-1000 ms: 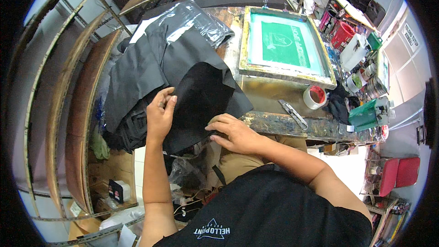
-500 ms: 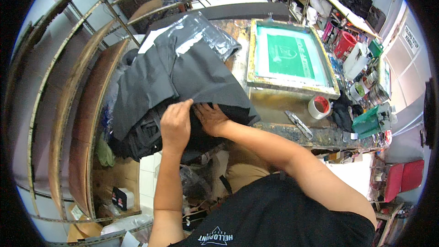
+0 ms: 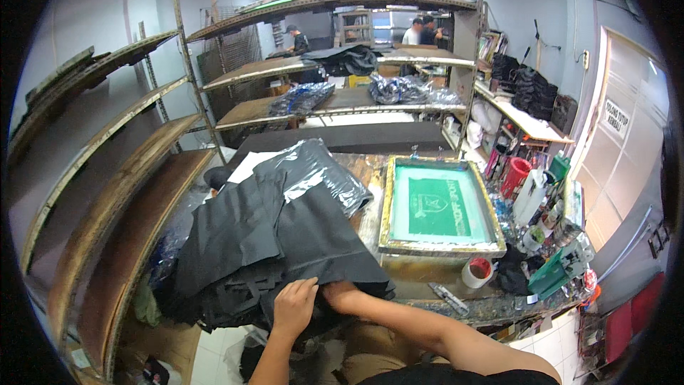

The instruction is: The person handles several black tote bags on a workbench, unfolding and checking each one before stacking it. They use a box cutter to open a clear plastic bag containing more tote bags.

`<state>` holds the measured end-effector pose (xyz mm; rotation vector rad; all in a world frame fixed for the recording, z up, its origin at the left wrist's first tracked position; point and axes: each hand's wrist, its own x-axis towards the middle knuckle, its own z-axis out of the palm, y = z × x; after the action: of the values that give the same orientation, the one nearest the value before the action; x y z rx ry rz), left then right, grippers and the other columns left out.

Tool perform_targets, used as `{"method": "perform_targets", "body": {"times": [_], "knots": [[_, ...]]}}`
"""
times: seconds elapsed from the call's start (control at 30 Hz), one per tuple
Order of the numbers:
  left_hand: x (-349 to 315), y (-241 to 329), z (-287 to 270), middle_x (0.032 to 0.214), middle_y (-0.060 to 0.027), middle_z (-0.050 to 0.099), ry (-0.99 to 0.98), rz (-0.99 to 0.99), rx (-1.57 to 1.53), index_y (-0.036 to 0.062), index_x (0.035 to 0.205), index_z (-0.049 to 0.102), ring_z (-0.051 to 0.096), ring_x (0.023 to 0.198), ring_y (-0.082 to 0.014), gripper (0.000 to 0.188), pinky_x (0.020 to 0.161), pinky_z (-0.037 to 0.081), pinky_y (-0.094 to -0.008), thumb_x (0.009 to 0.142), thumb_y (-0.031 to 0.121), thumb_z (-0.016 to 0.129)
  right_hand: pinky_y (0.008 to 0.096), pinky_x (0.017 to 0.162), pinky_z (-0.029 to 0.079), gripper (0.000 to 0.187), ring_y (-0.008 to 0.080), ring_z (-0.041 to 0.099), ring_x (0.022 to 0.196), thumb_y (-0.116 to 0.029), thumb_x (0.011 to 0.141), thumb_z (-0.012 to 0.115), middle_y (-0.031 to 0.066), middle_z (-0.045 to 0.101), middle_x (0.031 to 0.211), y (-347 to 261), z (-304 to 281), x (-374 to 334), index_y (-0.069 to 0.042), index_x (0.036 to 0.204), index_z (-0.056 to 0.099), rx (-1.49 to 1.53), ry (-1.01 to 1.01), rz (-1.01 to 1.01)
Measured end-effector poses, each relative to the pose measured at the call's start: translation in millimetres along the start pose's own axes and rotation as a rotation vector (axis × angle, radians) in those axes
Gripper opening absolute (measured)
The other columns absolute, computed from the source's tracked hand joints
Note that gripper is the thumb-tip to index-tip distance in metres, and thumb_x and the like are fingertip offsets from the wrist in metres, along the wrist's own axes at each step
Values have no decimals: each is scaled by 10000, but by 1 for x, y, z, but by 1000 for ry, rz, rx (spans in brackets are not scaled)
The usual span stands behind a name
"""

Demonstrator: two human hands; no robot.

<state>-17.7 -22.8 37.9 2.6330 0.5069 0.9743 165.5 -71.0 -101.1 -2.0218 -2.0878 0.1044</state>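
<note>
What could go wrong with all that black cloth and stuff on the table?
The black cloth seems to hang over the near edge of the table, so pieces might slide off. The grey cutter lies close to that edge, near the right forearm, so a bump could knock it down. The right hand has its fingers hidden, so they might crease cloth unseen.

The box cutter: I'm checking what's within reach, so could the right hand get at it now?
Probably yes: the box cutter lies uncovered on the table, close to the right forearm. The right hand is partly hidden under black fabric, though, so it would likely have to come out first.
</note>
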Motion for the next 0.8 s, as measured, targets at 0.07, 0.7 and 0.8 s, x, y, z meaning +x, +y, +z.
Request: {"method": "perform_targets", "body": {"times": [0.07, 0.7, 0.8], "knots": [[-13, -1, -16, 1157, -156, 738, -22, -140, -85, 25, 1168, 735, 712, 1052, -349, 280, 898, 562, -416, 1021, 249, 654, 491, 749, 592, 186, 392, 740, 859, -155, 924, 595, 220, 737, 907, -29, -44, -36, -25, 969, 720, 26, -116, -153], [-150, -61, 19, 1289, -306, 647, 136, -1187, -574, -131, 1322, 535, 652, 1176, -374, 694, 1024, 502, -427, 946, 405, 764, 551, 865, 515, 479, 502, 660, 1014, -428, 1060, 563, 267, 714, 1010, -78, -113, -169, 30, 1158, 663, 701, -648, -487], [-139, -58, 7, 1273, -224, 677, 201, -1113, -835, -125, 1323, 573, 668, 1131, -265, 452, 995, 519, -353, 1015, 184, 692, 544, 906, 517, 581, 501, 662, 1046, -499, 1090, 497, 288, 715, 1065, -79, -90, -163, 47, 1181, 673, 660, -727, -430]]}}
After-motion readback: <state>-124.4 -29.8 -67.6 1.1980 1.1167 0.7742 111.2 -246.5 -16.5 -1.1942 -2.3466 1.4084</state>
